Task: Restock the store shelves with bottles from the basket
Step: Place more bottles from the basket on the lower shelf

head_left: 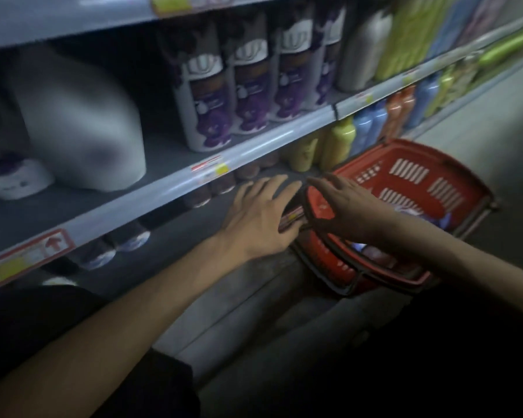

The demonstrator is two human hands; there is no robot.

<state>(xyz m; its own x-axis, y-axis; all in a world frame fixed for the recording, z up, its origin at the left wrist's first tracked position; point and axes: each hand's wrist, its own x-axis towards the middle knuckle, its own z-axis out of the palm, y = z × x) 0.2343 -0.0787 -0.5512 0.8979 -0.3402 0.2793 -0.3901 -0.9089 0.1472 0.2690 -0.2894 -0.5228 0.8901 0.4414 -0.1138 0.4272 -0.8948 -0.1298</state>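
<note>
The bare left grip is covering most of a pinkish striped item, so its kind is staying untellable. The bare right grip is lying across a corner of the red slotted plastic basket, and that rim and the forearm are hiding most of the contents. The grey metal shelf rail is cutting off the tops of the dark round bottles beneath it. The big white plastic jug and the yellow-and-red price tags are showing blurred, their print unreadable.
</note>
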